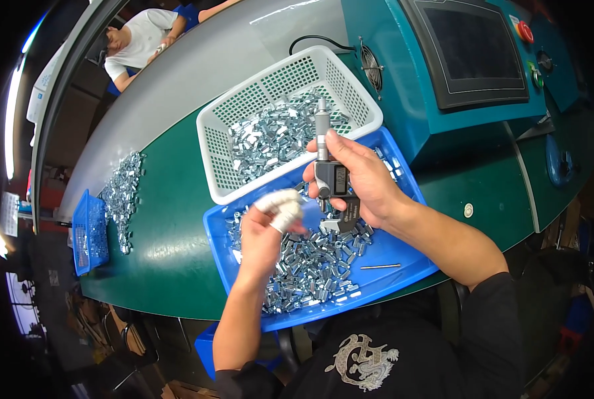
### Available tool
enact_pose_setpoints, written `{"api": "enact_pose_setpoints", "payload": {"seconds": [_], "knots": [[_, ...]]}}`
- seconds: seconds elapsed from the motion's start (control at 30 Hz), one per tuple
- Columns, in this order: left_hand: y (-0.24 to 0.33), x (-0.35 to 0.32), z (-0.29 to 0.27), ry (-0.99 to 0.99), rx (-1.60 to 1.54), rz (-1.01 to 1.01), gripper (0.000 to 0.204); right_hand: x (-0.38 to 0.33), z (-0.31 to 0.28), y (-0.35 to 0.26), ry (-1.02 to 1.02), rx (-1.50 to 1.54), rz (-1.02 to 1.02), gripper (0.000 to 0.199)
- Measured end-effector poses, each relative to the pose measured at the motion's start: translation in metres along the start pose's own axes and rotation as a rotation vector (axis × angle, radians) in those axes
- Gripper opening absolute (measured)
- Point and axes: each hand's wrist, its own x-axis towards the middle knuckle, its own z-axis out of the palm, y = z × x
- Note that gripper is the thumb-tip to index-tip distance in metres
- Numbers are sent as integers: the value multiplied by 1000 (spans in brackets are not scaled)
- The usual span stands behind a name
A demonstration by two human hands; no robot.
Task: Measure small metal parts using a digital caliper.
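Well, I've got my right hand (367, 183) gripping the micrometer (330, 176), left hand (270, 229) pinching a small part w/ taped fingers (285, 206). Tray (390, 256) is full of nuts (317, 259) unchecked, basket (284, 86) roughly half full — I'd say approx midway.

Single head-mounted fisheye view looks steeply down and forward at close range onto the green workbench (170, 219). Forearms enter from 6 o'clock; teal machine (403, 80) sits at 1 o'clock. Straight edges bend near the rim.

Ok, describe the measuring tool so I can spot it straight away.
Start at the blue tray on the green table, in front of the white basket. Above it, the right hand holds a grey digital micrometer upright. Unlike the small shiny metal parts around, it is long with a display.
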Motion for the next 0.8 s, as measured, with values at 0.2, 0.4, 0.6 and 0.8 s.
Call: {"api": "enact_pose_setpoints", "payload": {"seconds": [0.2, 0.4, 0.6, 0.8], "knots": [[14, 7, 0, 251, 114, 345, 38, -1, -1, -3, 53, -33, 6, 42], [-15, -14, 16, -76, 1264, 423, 29, 1, 2, -1, 40, -56, 23, 42], [-20, -11, 11, -139, 1175, 402, 21, 0, 2, -2, 79, -72, 37, 41], [-16, -9, 10, -198, 1105, 428, 16, 1, 1, -1, 74, -91, 37, 42]]}}
